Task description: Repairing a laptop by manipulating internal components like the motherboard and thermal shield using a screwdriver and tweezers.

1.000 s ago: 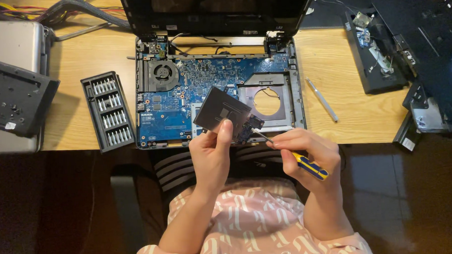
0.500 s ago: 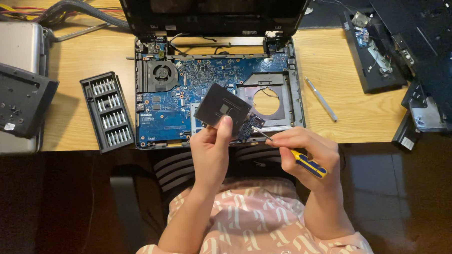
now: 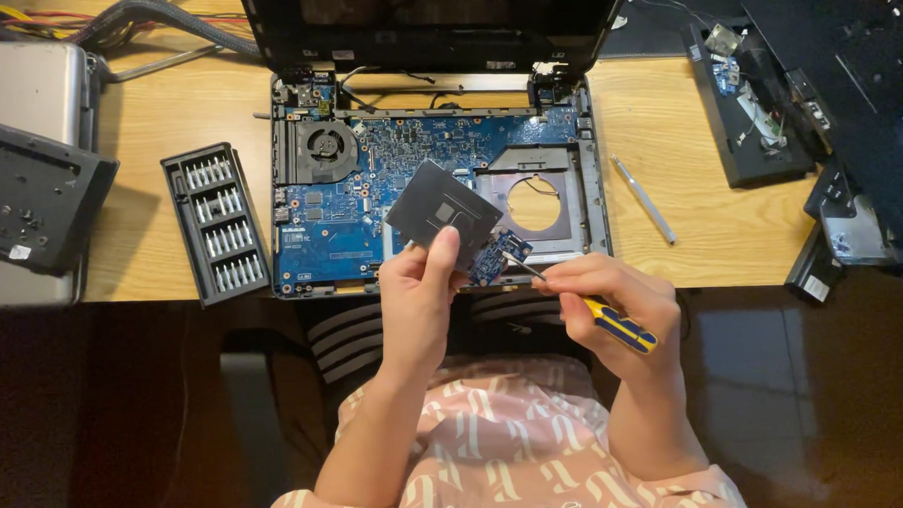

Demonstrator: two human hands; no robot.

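Over the opened laptop (image 3: pixel 433 164) at 12 o'clock, the left hand (image 3: pixel 418 295) pinches a dark plate with a small blue board (image 3: pixel 448 212) while the right hand (image 3: pixel 613 303) grips a screwdriver (image 3: pixel 583 301), tip at the board, seemingly unscrewing it, which calls for steady turning.

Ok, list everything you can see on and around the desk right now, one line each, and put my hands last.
opened laptop: one, blue board exposed, desk centre
cooling fan: one, black, board's upper left
bit set tray: one, black, left of laptop
dark panel: one, black, far left, lying on a silver casing
metal pry tool: one, silver, right of laptop
dismantled parts: several, black, far right
cables: several, grey and coloured, top left
square dark module: one, small blue board attached, held above laptop
screwdriver: one, blue-yellow handle, tip at small board
left hand: holds module
right hand: grips screwdriver
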